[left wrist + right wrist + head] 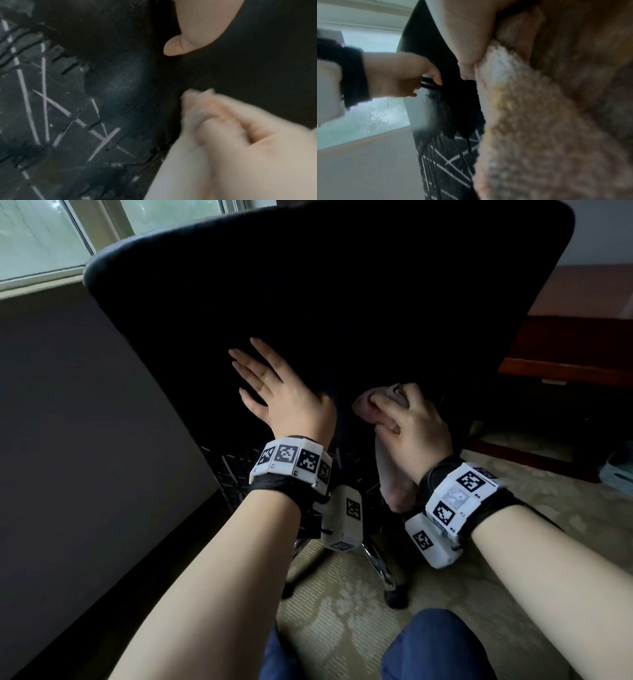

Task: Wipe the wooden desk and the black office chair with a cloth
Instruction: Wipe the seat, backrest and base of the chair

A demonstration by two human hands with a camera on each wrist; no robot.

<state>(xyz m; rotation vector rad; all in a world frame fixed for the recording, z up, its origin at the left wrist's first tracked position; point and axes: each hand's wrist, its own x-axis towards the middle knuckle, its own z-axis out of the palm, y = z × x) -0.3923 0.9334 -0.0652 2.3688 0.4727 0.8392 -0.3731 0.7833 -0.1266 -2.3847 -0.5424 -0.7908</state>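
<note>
Low on the chair (342,302) back, right hand (416,429) bunches the cloth (383,402); left hand (274,395) braces flat, fingers spread. Best: firm, overlapping strokes toward the edges.

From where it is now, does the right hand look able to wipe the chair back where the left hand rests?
Probably not yet: the left hand lies flat there, covering the chair. The right hand grips the cloth right beside it.
</note>
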